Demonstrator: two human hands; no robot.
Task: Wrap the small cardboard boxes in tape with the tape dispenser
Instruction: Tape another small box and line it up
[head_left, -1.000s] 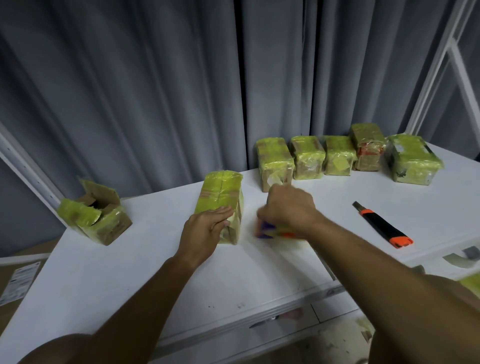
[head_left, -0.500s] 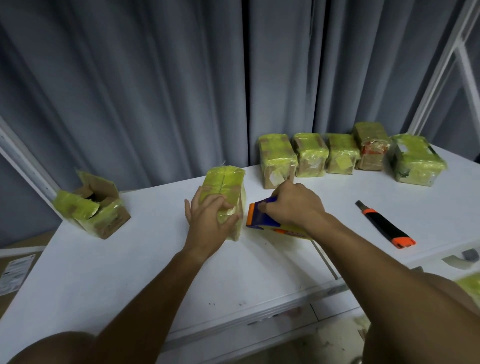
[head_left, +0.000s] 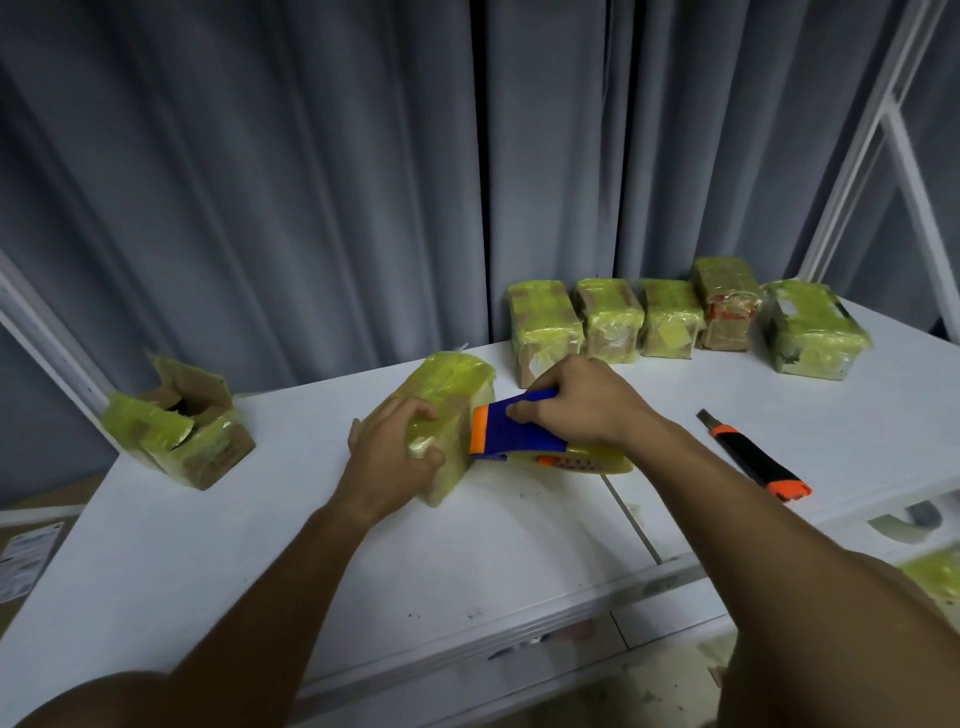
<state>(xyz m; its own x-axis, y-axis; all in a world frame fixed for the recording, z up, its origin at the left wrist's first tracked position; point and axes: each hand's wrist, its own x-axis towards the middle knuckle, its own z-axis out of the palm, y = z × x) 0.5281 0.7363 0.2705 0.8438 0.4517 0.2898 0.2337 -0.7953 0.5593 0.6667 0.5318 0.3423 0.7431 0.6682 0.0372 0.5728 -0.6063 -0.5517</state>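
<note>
A small cardboard box (head_left: 451, 387) wrapped in yellow-green tape stands on the white table (head_left: 260, 545), near its middle. My left hand (head_left: 397, 457) grips the near end of this box. My right hand (head_left: 582, 405) holds a blue and orange tape dispenser (head_left: 511, 431), whose orange front edge is pressed against the box's right side. The dispenser's roll of tape (head_left: 587, 462) shows under my right wrist.
Several taped boxes (head_left: 670, 322) stand in a row along the back edge, against a grey curtain. An opened, partly taped box (head_left: 176, 426) sits at the far left. A black and orange utility knife (head_left: 753, 457) lies to the right.
My right hand picked up the tape dispenser and brought its front against the box's right side. My left hand shifted from the box's side to gripping its near end.
</note>
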